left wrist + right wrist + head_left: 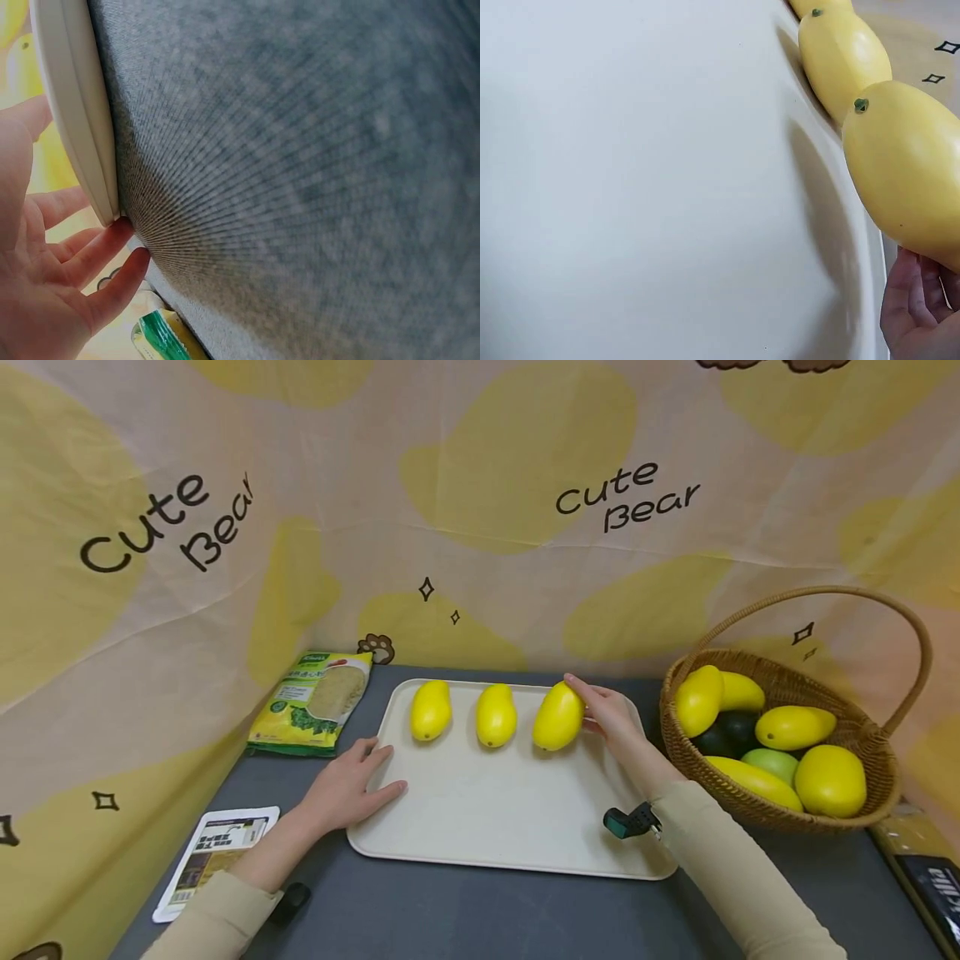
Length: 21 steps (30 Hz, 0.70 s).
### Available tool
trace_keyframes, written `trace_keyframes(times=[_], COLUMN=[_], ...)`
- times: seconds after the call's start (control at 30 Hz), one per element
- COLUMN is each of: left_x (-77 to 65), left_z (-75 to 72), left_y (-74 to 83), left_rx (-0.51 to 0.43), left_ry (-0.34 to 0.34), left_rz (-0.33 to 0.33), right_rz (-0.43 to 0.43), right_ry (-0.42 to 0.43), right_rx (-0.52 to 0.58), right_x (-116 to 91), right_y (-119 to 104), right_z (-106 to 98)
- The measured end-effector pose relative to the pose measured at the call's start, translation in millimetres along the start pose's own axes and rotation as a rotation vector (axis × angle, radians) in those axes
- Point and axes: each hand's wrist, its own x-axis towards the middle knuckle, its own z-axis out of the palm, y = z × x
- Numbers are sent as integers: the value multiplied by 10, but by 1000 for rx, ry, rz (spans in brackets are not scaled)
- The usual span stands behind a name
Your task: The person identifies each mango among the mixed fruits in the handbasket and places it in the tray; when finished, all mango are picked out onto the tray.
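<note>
Three yellow mangoes stand in a row along the far side of a cream tray (480, 810): a left mango (431, 711), a middle mango (496, 716) and a right mango (557, 718). My right hand (611, 718) grips the right mango by its far end, forefinger over the top. In the right wrist view the fingers (915, 300) press against that end of the mango (907, 169), whose green-dotted tip points away. My left hand (347, 785) rests at the tray's left edge, thumb over its surface. Its relaxed fingertips (116, 229) touch the rim (79, 112) in the left wrist view.
On the right stands a wicker basket (675, 752) with a tall handle, holding several yellow fruits, a green one and a dark one. A yellow-green food bag (311, 703) lies back left, a white-edged package (217, 852) front left. Another package (926, 860) sits far right. Printed cloth hangs behind.
</note>
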Motion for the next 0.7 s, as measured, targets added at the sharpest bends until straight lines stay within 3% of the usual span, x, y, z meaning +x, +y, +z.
trace_keyframes(times=[0.4, 0.7], left_x=[4, -8], left_z=[-12, -10], left_y=[28, 12], left_rx=[-6, -2], left_ry=[-15, -2], left_rz=[-6, -7], right_rz=[30, 29], right_ry=[61, 65], right_rx=[-148, -252], right_x=[250, 328], right_y=[88, 93], right_z=[98, 127])
